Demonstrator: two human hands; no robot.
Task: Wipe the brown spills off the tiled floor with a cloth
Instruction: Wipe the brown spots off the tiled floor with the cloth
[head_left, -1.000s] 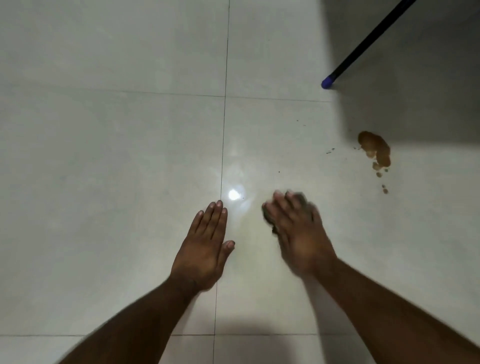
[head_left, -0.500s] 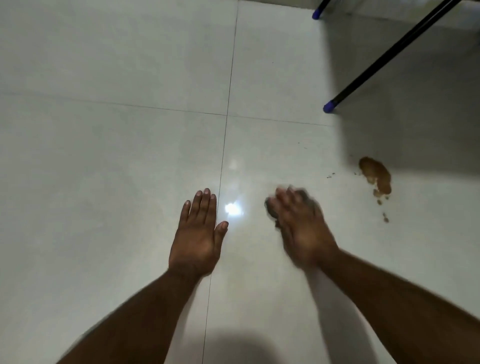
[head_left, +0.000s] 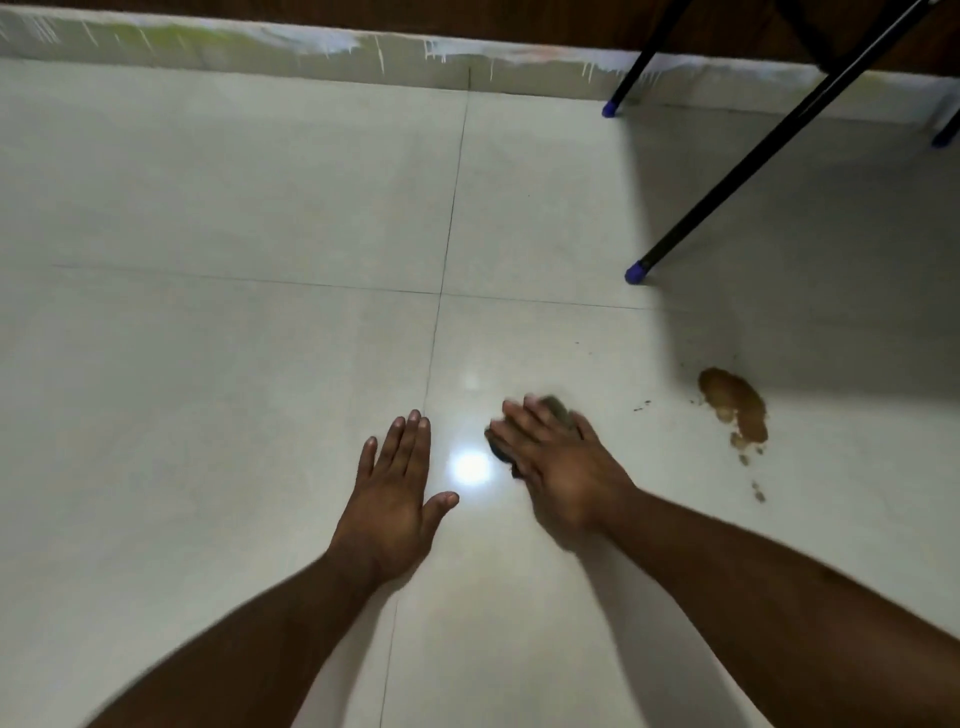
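Both hands flat: right hand (head_left: 558, 467) fingers (head_left: 519, 431) straight, pressing cloth (head_left: 558, 408) beneath (blurred); brown spill (head_left: 735, 405) well right.

Dim, soft overhead light leaves a bright glare spot on the glossy floor (head_left: 208, 364), a broad shadow at right, motion blur on the right hand (head_left: 558, 462), and bowed edges.

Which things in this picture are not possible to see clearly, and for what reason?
- Dark crumpled cloth, head view: mostly covered by the right hand and motion-blurred; shape and size unclear.
- Floor under the cloth: hidden, so any remaining stain cannot be judged.
- Black metal furniture legs with blue caps: cut off by the top edge; what they support is unseen.
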